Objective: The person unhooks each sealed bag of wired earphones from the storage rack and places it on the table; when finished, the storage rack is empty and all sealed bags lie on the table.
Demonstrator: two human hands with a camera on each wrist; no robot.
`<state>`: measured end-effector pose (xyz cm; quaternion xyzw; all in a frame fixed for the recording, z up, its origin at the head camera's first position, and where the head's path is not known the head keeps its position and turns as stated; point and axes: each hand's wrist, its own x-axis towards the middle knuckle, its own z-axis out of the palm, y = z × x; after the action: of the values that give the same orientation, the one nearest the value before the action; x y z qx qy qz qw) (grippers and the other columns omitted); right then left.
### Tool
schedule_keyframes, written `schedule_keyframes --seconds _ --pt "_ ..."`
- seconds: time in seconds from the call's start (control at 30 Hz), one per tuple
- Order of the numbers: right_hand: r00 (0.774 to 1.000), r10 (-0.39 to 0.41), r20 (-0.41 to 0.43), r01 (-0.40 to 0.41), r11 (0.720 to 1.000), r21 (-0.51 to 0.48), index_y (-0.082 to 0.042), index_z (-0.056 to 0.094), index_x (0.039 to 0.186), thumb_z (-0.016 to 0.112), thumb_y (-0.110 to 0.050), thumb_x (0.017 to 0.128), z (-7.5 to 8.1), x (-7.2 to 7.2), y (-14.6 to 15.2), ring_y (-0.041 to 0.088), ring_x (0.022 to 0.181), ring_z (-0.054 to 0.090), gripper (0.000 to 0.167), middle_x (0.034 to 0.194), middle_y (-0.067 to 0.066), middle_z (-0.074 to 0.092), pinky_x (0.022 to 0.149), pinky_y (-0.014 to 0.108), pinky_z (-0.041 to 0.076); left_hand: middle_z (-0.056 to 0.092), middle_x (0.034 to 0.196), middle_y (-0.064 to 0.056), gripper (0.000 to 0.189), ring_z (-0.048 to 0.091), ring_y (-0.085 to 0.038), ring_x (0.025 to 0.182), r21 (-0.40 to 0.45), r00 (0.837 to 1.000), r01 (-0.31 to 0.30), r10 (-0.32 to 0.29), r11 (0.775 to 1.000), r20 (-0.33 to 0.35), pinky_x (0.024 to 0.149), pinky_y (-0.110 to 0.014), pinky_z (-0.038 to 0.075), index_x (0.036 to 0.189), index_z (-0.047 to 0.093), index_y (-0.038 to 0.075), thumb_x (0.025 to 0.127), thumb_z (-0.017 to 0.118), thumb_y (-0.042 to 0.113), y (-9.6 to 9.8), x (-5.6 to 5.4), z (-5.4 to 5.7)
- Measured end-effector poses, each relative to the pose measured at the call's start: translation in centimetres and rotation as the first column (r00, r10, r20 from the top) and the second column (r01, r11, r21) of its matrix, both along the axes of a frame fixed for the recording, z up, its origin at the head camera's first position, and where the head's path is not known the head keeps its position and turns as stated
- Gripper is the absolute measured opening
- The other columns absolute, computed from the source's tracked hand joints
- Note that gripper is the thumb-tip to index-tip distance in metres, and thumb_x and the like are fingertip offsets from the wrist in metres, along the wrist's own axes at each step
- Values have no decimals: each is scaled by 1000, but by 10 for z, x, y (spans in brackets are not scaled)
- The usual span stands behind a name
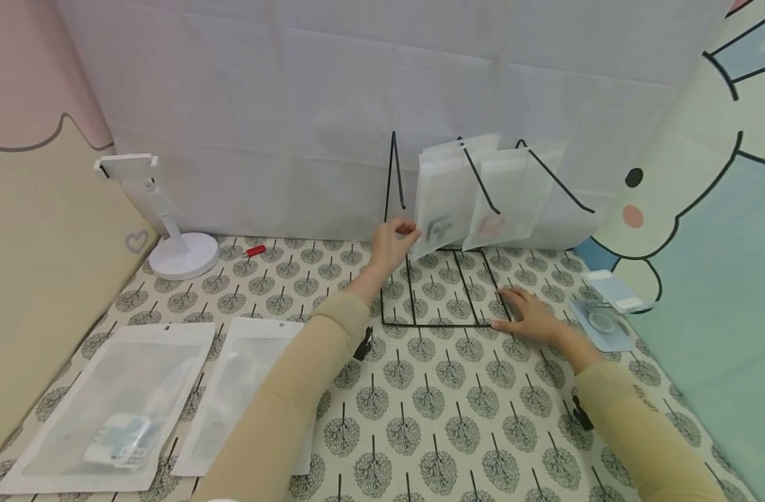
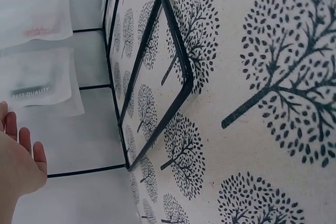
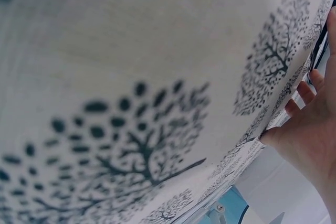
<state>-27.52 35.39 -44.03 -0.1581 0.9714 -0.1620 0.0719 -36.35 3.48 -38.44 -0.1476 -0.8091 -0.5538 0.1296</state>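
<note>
At the left edge of the frosted pouches (image 1: 446,192) hanging on the middle hook (image 1: 480,180), my left hand (image 1: 392,245) shows bent fingers; whether they pinch, I cannot tell. My right hand (image 1: 533,317) spreads at the near right corner of the wire rack (image 1: 438,325). Sound technique, I judge: steady it there, shift pouches gently.

place: screened tabletop nook, building unclear; creased white sheet (image 1: 263,104), 12 o'clock; cartoon panels (image 1: 721,265), 9 and 3 o'clock; tree-print tablecloth (image 1: 432,418), 6 o'clock
</note>
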Motion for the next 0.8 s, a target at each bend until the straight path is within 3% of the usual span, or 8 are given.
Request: schedule_keyframes --seconds 0.27,0.57,0.8 --pt "1000 10 -13 -10 1000 8 -2 27 147 62 -48 87 -1 0 1 55 132 21 84 148 29 21 100 73 21 67 98 -8 19 61 -18 92 24 999 32 -33 999 22 83 -23 51 100 65 4 89 65 19 -7 6 4" --pt "1000 -3 -14 3 1000 -4 -3 27 147 63 -49 86 -1 1 0 54 132 21 85 149 28 21 99 74 21 65 100 -3 21 59 -15 78 -5 996 8 -7 1000 86 62 -20 52 101 65 8 90 64 25 -18 17 14" --pt "1000 8 -18 -8 1000 -1 -2 26 147 62 -47 87 2 3 -2 55 131 21 83 149 29 21 99 74 21 66 98 -6 18 59 -16 80 -25 999 35 -35 999 27 71 -20 52 98 64 5 90 64 20 -24 26 19"
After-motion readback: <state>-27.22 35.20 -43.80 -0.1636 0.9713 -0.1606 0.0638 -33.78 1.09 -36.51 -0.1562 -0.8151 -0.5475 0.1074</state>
